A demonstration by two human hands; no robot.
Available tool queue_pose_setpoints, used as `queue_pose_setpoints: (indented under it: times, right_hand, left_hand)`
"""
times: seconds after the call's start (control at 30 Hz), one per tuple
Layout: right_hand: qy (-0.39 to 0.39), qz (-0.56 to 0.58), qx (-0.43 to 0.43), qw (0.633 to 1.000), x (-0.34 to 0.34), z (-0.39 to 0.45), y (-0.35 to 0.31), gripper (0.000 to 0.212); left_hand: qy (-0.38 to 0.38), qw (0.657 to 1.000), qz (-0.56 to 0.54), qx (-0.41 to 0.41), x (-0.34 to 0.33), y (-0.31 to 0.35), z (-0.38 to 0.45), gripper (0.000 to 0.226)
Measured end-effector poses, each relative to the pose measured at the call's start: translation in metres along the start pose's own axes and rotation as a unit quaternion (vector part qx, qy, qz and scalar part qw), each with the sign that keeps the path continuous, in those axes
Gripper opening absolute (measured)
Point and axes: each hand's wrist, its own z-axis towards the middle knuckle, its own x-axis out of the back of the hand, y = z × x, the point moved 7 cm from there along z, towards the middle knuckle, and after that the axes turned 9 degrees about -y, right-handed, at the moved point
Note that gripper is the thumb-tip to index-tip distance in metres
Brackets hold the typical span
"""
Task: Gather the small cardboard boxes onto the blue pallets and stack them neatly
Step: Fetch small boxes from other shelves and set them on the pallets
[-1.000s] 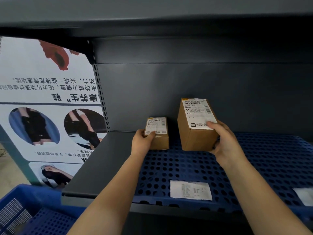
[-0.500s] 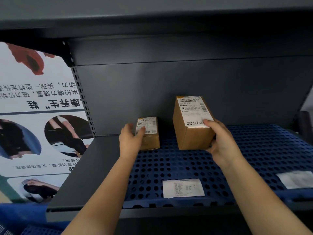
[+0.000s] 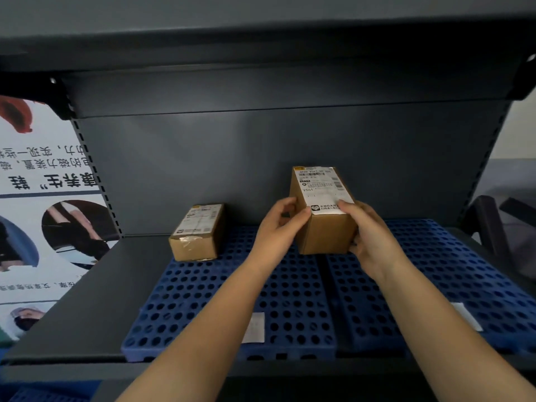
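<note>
A tall cardboard box [image 3: 324, 227] with a white shipping label on top stands on the blue perforated pallets [image 3: 293, 300] at the middle back of the shelf. My left hand [image 3: 278, 230] grips its left side and my right hand [image 3: 368, 230] grips its right side, thumb on the label. A smaller, flatter cardboard box [image 3: 197, 233] with its own label sits alone at the left back corner of the left pallet, close to the shelf's rear wall.
Dark grey metal shelf [image 3: 95, 303] with a rear panel and an upper shelf overhead. White paper slips [image 3: 255, 327] lie on the pallets, another slip [image 3: 467, 316] at the right. A printed poster [image 3: 43, 204] stands left; a dark object [image 3: 493, 227] right.
My left hand has let go of the small box and moved right onto the tall box's left side. The view has shifted left to right, so both boxes sit further right in frame.
</note>
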Motion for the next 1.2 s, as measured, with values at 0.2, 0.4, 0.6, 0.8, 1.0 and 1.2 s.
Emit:
queue_pose_setpoints:
  times: [0.2, 0.4, 0.6, 0.8, 1.0, 1.2]
  right_hand:
    - [-0.024, -0.062, -0.047, 0.997, 0.043, 0.031, -0.004, 0.031]
    - [-0.029, -0.097, -0.089, 0.991, 0.073, 0.053, 0.008, 0.04]
    - [-0.041, -0.118, -0.11, 0.986, 0.085, 0.062, 0.019, 0.035]
    - [-0.033, -0.131, -0.092, 0.987, 0.085, 0.068, 0.019, 0.045]
    - [0.019, -0.222, -0.023, 0.975, 0.093, 0.063, -0.006, 0.069]
    - [0.012, -0.555, 0.103, 0.825, 0.08, 0.03, -0.065, 0.056]
  left_hand:
    - [-0.017, 0.997, -0.03, 0.064, -0.036, -0.01, 0.032, 0.045]
    - [-0.042, 0.987, -0.064, 0.138, -0.06, -0.035, 0.06, 0.05]
    - [-0.035, 0.983, -0.067, 0.17, -0.073, -0.05, 0.07, 0.049]
    - [-0.014, 0.983, -0.061, 0.174, -0.077, -0.051, 0.074, 0.044]
    - [0.028, 0.99, 0.053, 0.129, -0.063, -0.03, 0.067, 0.058]
    - [-0.007, 0.953, 0.302, -0.028, -0.046, 0.03, 0.054, 0.056]
